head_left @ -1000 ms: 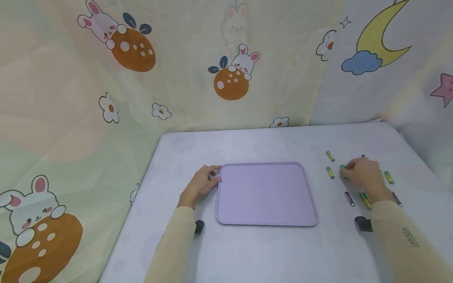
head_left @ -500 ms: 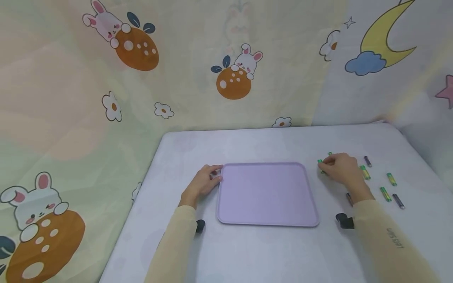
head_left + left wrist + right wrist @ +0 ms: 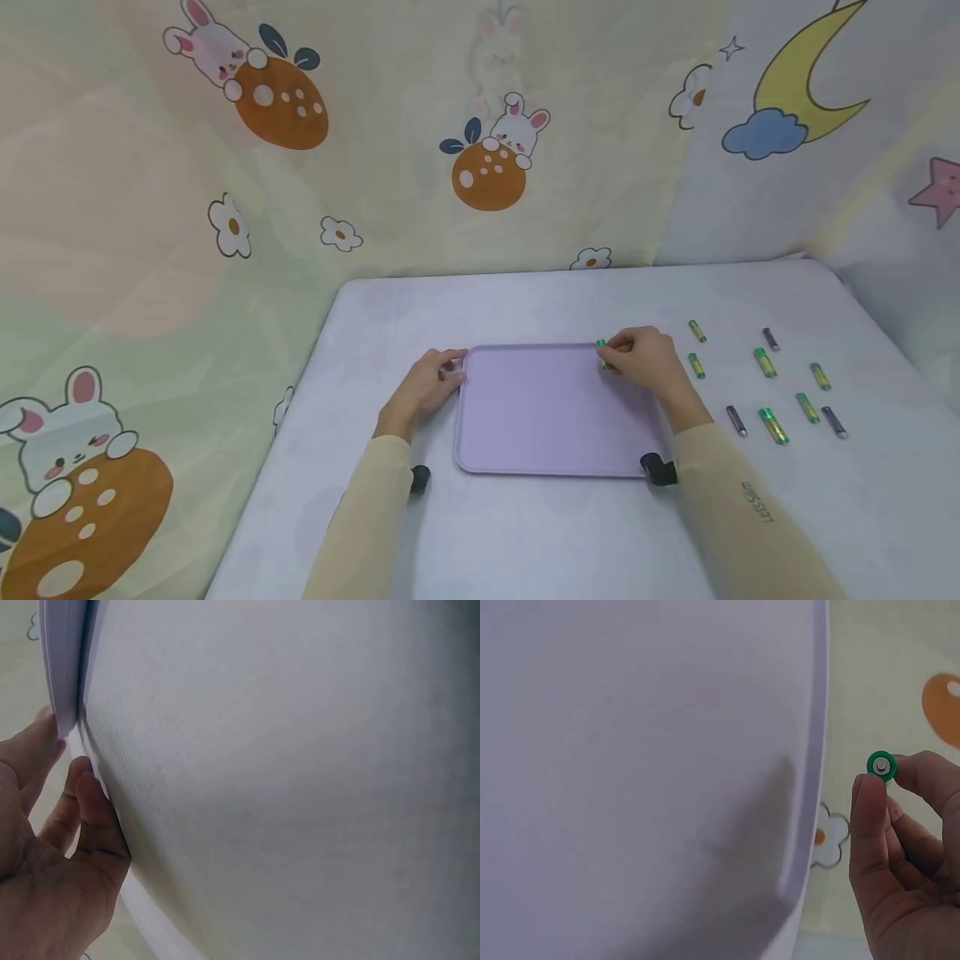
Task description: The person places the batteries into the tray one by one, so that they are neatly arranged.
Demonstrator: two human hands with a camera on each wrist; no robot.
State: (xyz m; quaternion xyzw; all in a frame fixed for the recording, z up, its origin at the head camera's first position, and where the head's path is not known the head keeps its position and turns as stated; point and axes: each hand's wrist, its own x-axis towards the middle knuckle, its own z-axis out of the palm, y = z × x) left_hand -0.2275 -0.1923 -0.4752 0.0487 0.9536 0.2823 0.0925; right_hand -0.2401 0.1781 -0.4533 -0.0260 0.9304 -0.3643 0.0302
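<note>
In the head view my right hand [image 3: 647,357] pinches a green battery [image 3: 602,353] between thumb and fingertips, above the far right part of the lilac tray [image 3: 551,417]. The right wrist view shows the green battery [image 3: 882,766] end-on, its metal tip towards the camera. My left hand [image 3: 423,387] rests at the tray's far left corner, thumb and index fingertips touching the rim from outside. Seen from the left wrist, the tray's rim [image 3: 64,667] meets a fingertip, while other fingers [image 3: 97,817] bend loosely near the tabletop.
Right of the tray lie several green-and-yellow batteries [image 3: 773,426] and a few dark ones [image 3: 737,421], spread on the white-covered table [image 3: 555,542]. A printed cloth [image 3: 390,125] hangs behind the table's far edge.
My right hand has taken a green battery from the scattered group and carried it left until it is over the tray. My left hand has stayed at the tray's edge.
</note>
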